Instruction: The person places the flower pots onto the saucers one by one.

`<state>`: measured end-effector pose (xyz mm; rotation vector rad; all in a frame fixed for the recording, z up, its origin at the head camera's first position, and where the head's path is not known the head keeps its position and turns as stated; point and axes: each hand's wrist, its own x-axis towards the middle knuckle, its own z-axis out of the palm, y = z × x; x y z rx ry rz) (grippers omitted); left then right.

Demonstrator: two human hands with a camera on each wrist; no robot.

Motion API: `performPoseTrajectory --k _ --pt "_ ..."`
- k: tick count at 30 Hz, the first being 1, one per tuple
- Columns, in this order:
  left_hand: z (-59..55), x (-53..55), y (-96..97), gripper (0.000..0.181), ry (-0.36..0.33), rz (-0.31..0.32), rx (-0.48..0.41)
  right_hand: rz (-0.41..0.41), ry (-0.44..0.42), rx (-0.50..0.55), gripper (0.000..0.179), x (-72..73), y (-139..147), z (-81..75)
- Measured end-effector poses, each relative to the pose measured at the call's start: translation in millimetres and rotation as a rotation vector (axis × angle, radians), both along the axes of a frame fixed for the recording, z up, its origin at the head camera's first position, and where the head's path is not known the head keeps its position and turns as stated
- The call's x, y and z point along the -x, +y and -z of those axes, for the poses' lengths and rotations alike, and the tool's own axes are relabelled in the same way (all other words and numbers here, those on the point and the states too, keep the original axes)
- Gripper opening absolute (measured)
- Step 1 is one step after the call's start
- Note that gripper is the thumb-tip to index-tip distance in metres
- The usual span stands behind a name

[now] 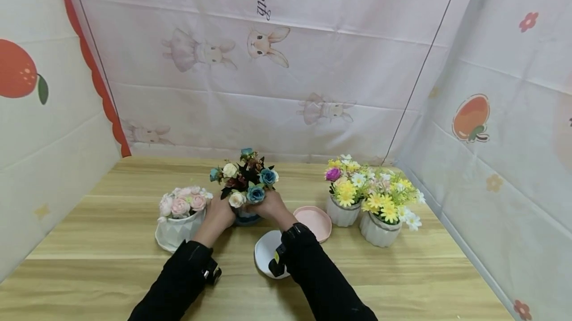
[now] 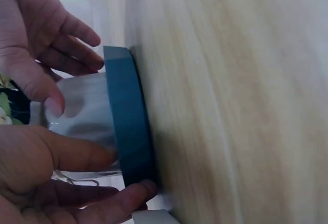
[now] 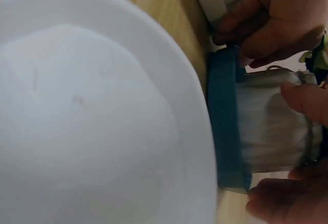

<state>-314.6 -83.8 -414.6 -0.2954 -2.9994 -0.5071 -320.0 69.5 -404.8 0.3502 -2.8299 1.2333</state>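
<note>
The pot [image 3: 274, 124] with blue and white roses [image 1: 256, 194] stands upright in a blue tray [image 2: 130, 116], near the middle of the table [image 1: 111, 281], toward the back. Two hands are around it. The left hand [image 1: 221, 212] grasps the pot from its left side: the thumb lies on the pot, and a fingertip touches the edge of the blue tray, down by the table. The right hand [image 1: 270, 207] grasps the pot from the other side, with its thumb on the front and its fingers bent around toward the back. Both arms wear black sleeves [image 1: 174, 281]. A white plate [image 1: 264, 254] lies on the table, partly under the right wrist. A pink plate [image 1: 315, 222] lies just to the right of that arm. On the left, near the left hand, a white pot [image 1: 174, 231] holds pale pink flowers [image 1: 185, 203]. On the right, two more pots stand close together. The back one [image 1: 343, 212] has yellow, white and purple flowers, and the front one [image 1: 380, 231] has yellow and white flowers. Behind the table hangs a pink cloth [image 1: 380, 13] with rabbits on it.
</note>
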Motion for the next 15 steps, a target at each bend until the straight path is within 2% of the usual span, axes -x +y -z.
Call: performPoseTrajectory --k 2,6,10,13,15 --pt "-1.5 -1.4 0.6 0.01 -0.076 -0.034 -0.003 -0.021 -0.01 -0.085 0.053 -0.7 3.3 -2.6" --pt "-1.9 -4.3 0.7 0.008 -0.121 -0.081 -0.083 -0.005 -0.052 -0.195 0.046 -4.3 7.8 -7.5" --pt "-0.9 -10.2 -2.2 0.005 -0.067 0.014 -0.066 0.031 -0.077 -0.337 0.037 -9.7 11.7 -11.3" --pt "-0.8 -14.6 -4.5 0.013 -0.022 0.098 -0.019 0.036 -0.072 -0.436 0.037 -12.7 14.6 -13.1" --pt "-3.1 -18.0 -5.0 0.018 -0.033 0.125 0.007 0.029 -0.069 -0.475 0.038 -14.1 16.5 -14.0"
